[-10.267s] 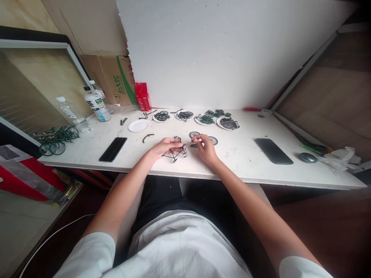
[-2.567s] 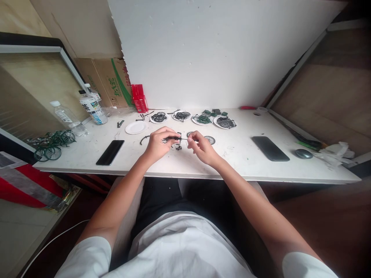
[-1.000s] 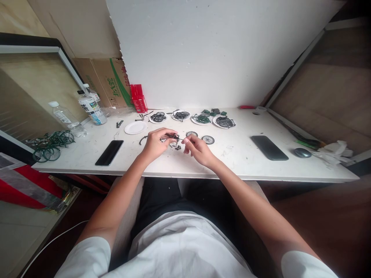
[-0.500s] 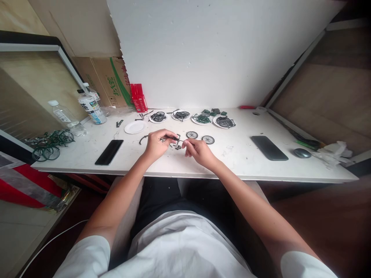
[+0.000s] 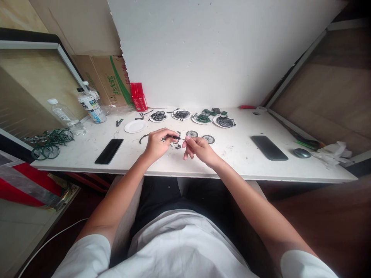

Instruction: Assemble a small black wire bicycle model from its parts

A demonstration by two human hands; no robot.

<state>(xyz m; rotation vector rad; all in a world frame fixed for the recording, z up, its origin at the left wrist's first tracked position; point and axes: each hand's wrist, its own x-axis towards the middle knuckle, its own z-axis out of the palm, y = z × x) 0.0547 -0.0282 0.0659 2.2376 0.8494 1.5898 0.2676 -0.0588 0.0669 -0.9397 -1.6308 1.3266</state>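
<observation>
Over the middle of the white table, my left hand (image 5: 158, 146) pinches a thin dark model bicycle part (image 5: 180, 138) between thumb and fingers. My right hand (image 5: 200, 150) closes thumb and forefinger at the other end of it, with its lower fingers loosely curled. The fingers cover much of the part. On the table behind my right hand lie two black spoked wheels (image 5: 191, 134), one partly hidden. Small black pieces (image 5: 177, 146) rest below the held part, and a curved black strip (image 5: 143, 138) lies left of my left hand.
Paper plates with black and green bicycle parts (image 5: 202, 118) line the back, beside a bare plate (image 5: 135, 126). A phone (image 5: 109, 151) lies left; a dark flat device (image 5: 269, 148) and a mouse (image 5: 302, 153) lie right. Assembled green model bicycles (image 5: 52, 143) and bottles (image 5: 92, 107) stand far left.
My right hand's fingertips have shifted slightly up and right, and its lower fingers have loosened. More of the thin part shows between the hands. The left hand stays nearly still.
</observation>
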